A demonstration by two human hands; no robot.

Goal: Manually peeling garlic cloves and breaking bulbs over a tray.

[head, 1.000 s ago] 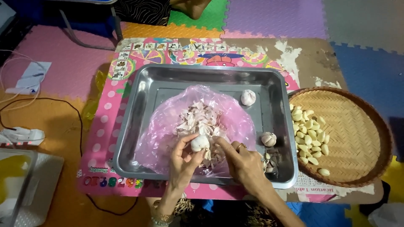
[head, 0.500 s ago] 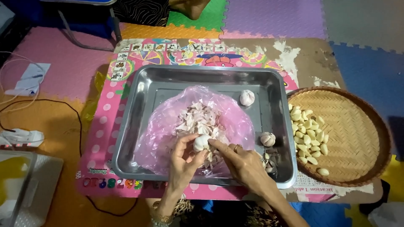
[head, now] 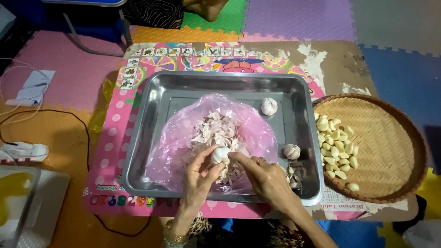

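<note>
My left hand (head: 198, 180) and my right hand (head: 262, 177) both grip one whitish garlic bulb (head: 219, 155) over a pink plastic bag (head: 179, 142) heaped with papery garlic skins (head: 216, 131). The bag lies inside a steel tray (head: 151, 110). My right fingertips pinch the bulb's side; a ring shows on that hand. Two whole garlic bulbs rest in the tray's right part, one at the back (head: 269, 106) and one nearer (head: 291, 151), with loose cloves (head: 294, 177) beside my right hand.
A round woven basket (head: 390, 142) holding several peeled cloves (head: 335, 144) sits right of the tray. Tray and basket rest on a low table with a colourful printed top (head: 206, 57). A black cable (head: 69, 119) and white objects lie on the foam floor mats at left.
Both hands stay on the bulb in the same spot; the fingers have shifted slightly around it.
</note>
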